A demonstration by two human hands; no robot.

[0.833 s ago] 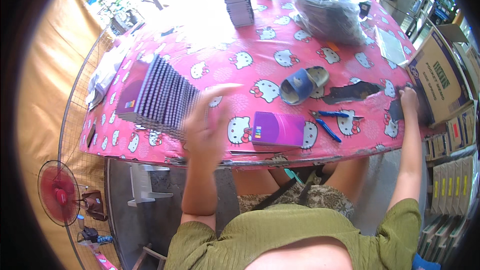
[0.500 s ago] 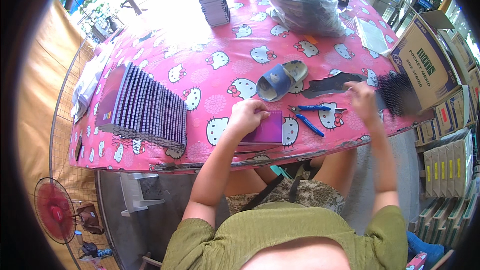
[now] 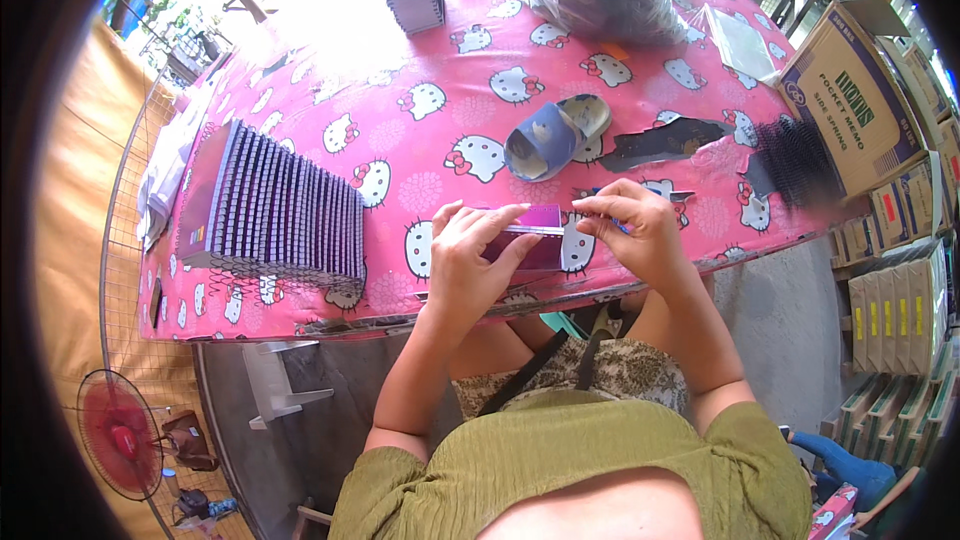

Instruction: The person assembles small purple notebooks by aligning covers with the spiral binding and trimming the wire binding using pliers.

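Notepad gripped by left hand; right hand, whether grasping anything unclear, shifted from near black coils to just right of left hand.

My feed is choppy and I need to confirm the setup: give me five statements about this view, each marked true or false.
1. The left hand is on the purple notebook. True.
2. The blue slipper is on the floor. False: the slipper is on the pink tablecloth.
3. The cardboard box is right of the slipper. True.
4. The fan is green. False: the fan is red.
5. The right hand is inside the box. False: it is beside the notebook.
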